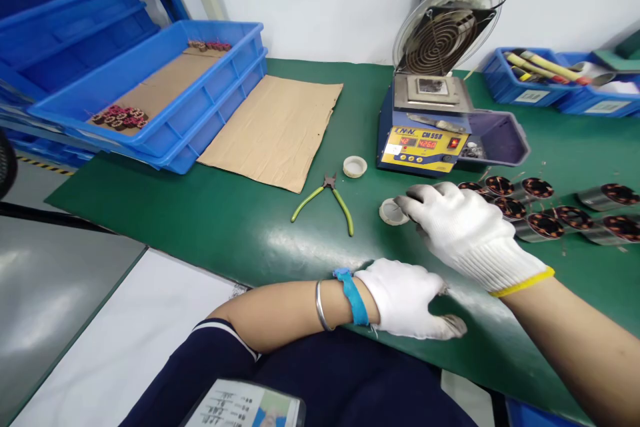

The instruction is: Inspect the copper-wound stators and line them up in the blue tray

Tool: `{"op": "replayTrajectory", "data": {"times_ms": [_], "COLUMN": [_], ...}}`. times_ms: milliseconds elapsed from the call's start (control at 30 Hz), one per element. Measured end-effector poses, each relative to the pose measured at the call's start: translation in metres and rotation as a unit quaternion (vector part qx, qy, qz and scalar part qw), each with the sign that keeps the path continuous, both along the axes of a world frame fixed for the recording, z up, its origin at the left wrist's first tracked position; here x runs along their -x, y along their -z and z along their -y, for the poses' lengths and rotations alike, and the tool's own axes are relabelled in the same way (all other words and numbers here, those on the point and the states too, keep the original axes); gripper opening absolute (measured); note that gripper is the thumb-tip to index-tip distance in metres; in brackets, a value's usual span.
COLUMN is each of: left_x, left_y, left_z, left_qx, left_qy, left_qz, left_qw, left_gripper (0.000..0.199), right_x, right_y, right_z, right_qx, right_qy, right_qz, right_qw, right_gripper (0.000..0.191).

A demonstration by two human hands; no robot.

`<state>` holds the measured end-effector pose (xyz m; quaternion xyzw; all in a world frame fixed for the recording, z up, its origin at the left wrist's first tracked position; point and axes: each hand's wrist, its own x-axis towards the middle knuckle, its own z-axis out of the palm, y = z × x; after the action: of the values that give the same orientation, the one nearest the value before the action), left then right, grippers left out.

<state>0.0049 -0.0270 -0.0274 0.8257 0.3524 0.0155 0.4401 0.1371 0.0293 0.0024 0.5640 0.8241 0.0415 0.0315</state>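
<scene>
My right hand (457,230), in a white glove with dark fingertips and a yellow cuff, bends its fingers over the rim of a small white round dish (391,213). The fingertips look pinched together; whatever they hold is too small or hidden to name. Closer to my body, my left hand (407,300), gloved in white, hovers at the table's front edge with thumb and fingers apart and nothing between them. Green-handled cutting pliers (330,197) lie spread left of the dish. A second white round dish (355,167) sits just beyond them.
Several metal motor stators with copper windings (545,223) stand at the right. A solder pot (425,127) with display lit is at the back, beside a purple bin (500,137). Flat cardboard (280,127) and a blue crate (215,100) occupy the left; tool bins (525,83) the back right.
</scene>
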Motion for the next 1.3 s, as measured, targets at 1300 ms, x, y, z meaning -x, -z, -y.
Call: {"op": "replayTrajectory", "data": {"times_ms": [1300], "left_x": [-0.001], "left_y": [0.009], "left_z": [-0.012], "left_qx": [-0.117], "left_qy": [0.081], "left_qz": [-0.033], "left_qw": [0.989], "left_gripper": [0.073], "right_x": [0.002], "right_y": [-0.086], "right_z": [-0.213], "right_qx": [-0.109], "right_qy": [0.249], "right_qz": [-0.114], "right_qw": [0.956], "right_gripper": [0.083]}}
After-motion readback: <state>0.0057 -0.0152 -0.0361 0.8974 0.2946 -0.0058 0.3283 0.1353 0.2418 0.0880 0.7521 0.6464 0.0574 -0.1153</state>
